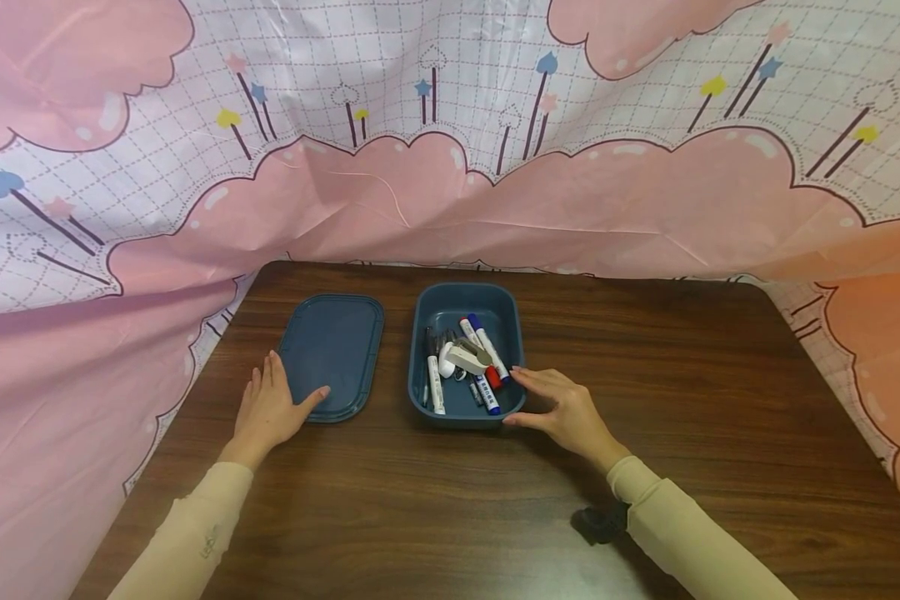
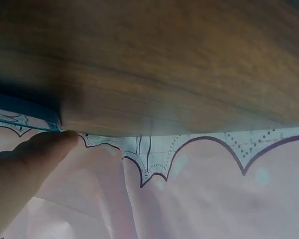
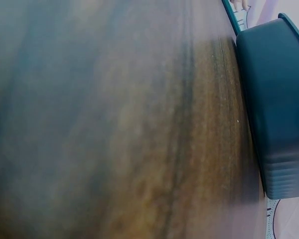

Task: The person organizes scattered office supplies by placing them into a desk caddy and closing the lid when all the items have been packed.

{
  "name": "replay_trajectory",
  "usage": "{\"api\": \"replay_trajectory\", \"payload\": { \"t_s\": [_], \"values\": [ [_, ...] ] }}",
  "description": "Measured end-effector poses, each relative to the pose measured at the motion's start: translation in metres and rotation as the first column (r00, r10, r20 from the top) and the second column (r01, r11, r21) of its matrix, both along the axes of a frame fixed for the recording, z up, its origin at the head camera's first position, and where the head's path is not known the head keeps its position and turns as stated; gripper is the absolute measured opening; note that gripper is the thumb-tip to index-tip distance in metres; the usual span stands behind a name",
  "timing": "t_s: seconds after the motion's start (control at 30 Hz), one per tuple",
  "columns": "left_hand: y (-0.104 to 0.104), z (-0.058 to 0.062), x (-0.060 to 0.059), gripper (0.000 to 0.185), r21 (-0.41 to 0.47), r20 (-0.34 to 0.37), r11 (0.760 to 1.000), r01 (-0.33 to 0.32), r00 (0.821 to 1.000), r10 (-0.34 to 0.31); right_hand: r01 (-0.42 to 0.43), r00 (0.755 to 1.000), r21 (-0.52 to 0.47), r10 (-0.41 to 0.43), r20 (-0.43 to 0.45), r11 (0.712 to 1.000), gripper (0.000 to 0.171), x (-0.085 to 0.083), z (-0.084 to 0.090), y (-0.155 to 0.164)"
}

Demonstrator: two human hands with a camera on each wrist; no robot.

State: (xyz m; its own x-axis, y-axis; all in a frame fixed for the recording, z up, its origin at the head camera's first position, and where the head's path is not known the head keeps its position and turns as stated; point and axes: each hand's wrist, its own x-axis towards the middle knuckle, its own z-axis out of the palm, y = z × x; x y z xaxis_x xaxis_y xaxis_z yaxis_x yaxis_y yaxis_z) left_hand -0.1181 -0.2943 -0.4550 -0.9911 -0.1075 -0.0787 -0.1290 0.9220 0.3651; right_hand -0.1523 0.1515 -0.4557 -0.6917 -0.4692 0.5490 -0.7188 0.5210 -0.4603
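In the head view, a dark blue-grey plastic lid (image 1: 330, 354) lies flat on the table at left. My left hand (image 1: 266, 412) is spread at its lower left corner, fingers along the left edge and thumb over the front part. The left wrist view shows the thumb (image 2: 35, 159) close to the lid's edge. A matching open box (image 1: 467, 292) stands to the right, with several markers (image 1: 489, 350), a white item (image 1: 447, 362) and small metallic pieces inside. My right hand (image 1: 570, 417) spans the box's front right corner, fingertips at the right rim and thumb at the front rim.
The dark brown wooden table (image 1: 390, 508) extends around both things. A pink and white patterned curtain (image 1: 450, 183) hangs behind it and at the sides. A black device (image 1: 600, 525) sits below the right wrist, by the sleeve (image 1: 690, 525).
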Motion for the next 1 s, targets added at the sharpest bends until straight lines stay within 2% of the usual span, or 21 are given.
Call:
{"api": "replay_trajectory", "payload": {
  "t_s": [0.1, 0.3, 0.4, 0.57, 0.83, 1.0],
  "values": [
    [0.002, 0.0, -0.001, 0.121, 0.0, 0.037, 0.999, -0.033, 0.999, 0.033, 0.001, 1.0, -0.001, -0.001, -0.002, 1.0, 0.069, 0.0, 0.0, 0.0],
    [0.008, 0.007, -0.004, 0.126, -0.007, 0.069, 0.993, -0.122, 0.99, 0.122, 0.006, 1.0, -0.003, -0.006, -0.001, 1.0, 0.069, 0.0, -0.001, 0.0],
    [0.01, 0.008, -0.004, 0.122, -0.017, 0.085, 0.993, -0.118, 0.989, 0.119, 0.005, 1.0, -0.001, -0.005, 0.006, 1.0, 0.068, 0.0, 0.0, 0.0],
    [0.009, 0.003, -0.002, 0.117, -0.008, 0.1, 0.996, -0.086, 0.991, 0.087, 0.003, 1.0, -0.002, -0.003, 0.001, 1.0, 0.069, 0.001, 0.0, -0.001],
    [0.012, 0.004, -0.004, 0.113, 0.029, 0.044, 0.993, -0.117, 0.992, 0.116, 0.008, 1.0, -0.012, -0.008, -0.018, 1.0, 0.069, 0.001, 0.001, -0.001],
    [0.013, 0.004, -0.002, 0.109, 0.008, 0.003, 0.992, -0.127, 0.992, 0.127, 0.007, 1.0, -0.01, -0.007, -0.016, 1.0, 0.07, 0.002, 0.0, -0.001]
  ]
}}
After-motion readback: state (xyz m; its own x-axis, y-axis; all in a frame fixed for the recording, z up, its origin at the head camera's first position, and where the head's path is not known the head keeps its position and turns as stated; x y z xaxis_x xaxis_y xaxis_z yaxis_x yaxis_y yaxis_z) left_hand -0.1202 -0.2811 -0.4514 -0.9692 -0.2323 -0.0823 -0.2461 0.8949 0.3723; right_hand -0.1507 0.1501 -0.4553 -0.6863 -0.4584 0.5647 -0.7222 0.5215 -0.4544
